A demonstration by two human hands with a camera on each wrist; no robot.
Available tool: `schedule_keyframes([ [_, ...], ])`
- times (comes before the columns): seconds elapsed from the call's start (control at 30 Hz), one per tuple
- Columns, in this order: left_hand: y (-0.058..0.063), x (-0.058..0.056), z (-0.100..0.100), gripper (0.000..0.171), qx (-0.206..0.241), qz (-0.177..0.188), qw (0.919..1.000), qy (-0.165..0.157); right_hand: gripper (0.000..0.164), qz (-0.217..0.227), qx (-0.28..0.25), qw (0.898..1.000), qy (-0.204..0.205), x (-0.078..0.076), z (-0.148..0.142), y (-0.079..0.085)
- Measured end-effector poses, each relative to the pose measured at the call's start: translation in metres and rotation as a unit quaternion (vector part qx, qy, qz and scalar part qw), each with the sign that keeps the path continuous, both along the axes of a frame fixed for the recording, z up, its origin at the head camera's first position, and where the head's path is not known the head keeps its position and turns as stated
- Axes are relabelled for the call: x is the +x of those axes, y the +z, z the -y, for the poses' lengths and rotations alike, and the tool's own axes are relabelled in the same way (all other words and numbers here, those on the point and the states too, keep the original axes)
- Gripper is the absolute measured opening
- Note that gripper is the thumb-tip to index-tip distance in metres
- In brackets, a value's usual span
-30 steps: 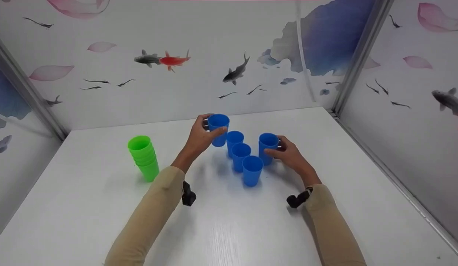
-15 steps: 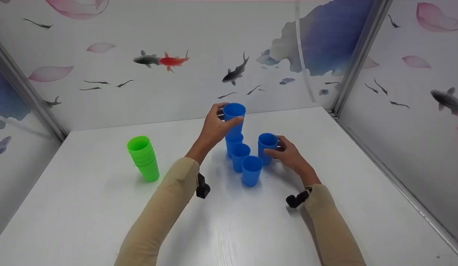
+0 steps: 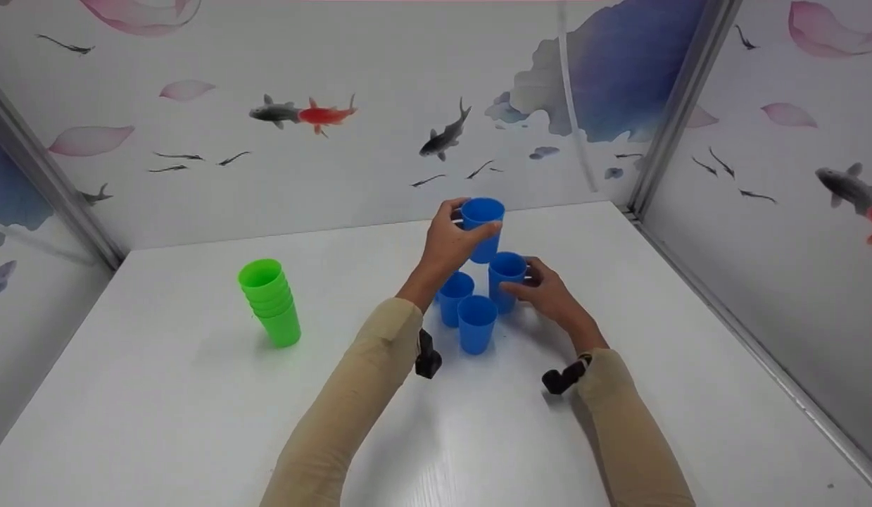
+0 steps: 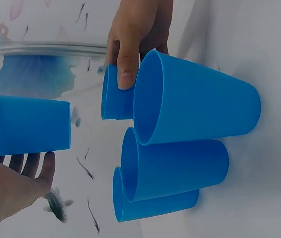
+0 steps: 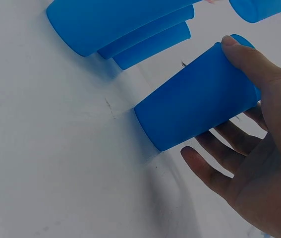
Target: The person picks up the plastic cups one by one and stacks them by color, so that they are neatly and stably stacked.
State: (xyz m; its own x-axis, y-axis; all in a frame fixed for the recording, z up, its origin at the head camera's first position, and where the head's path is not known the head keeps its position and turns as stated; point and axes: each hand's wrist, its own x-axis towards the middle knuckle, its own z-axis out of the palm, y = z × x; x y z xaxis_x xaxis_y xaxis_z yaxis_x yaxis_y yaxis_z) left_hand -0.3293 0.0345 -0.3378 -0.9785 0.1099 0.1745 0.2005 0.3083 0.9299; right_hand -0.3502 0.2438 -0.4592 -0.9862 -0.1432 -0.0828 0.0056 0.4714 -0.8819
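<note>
My left hand [image 3: 446, 246] grips a blue cup [image 3: 486, 251] in the air, thumb on the near side and fingers behind. This cup is upright, just above and behind the blue cup [image 3: 504, 301] on the right. My right hand [image 3: 554, 294] holds that right cup by its upper part, its base on the table; a second rim at its top [image 5: 243, 39] shows another cup nested inside. Beside it, a slanting row of blue cups stands upright: the nearest cup [image 3: 476, 331], a middle cup [image 3: 455, 304], and a far cup [image 4: 160, 206] mostly hidden behind my left arm in the head view.
A stack of several nested green cups [image 3: 275, 310] stands on the left of the white table [image 3: 161, 408]. Behind the table rises a wall panel [image 3: 365, 176] printed with fish and petals. A metal-edged side panel [image 3: 773, 232] bounds the right.
My left hand has carried its blue cup to the right, over the far cup of the row, to just behind the right-hand cup. My right hand has stayed on its cup.
</note>
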Motion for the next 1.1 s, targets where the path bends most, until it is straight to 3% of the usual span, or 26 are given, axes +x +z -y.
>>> schedule_keyframes([
  [0.13, -0.005, 0.001, -0.009, 0.074, -0.004, 0.007, 1.0, 0.0, 0.088, -0.002, -0.003, 1.0, 0.002, -0.001, 0.0, 0.0],
  [0.3, -0.01, 0.0, -0.02, 0.074, 0.022, 0.017, 0.9995, -0.013, 0.081, -0.006, -0.024, 1.0, 0.011, -0.003, -0.001, -0.002],
  [0.6, -0.018, 0.0, -0.033, 0.074, 0.044, 0.04, 0.9981, -0.016, 0.085, -0.003, -0.025, 1.0, 0.01, -0.004, -0.002, -0.001],
  [0.83, -0.021, -0.002, -0.04, 0.073, 0.038, 0.037, 0.9983, -0.023, 0.084, -0.006, -0.027, 1.0, 0.014, -0.002, -0.004, 0.0],
  [1.1, -0.029, 0.0, -0.039, 0.072, 0.021, 0.04, 0.9982, -0.039, 0.095, -0.011, -0.015, 1.0, 0.014, -0.001, -0.004, -0.001],
])
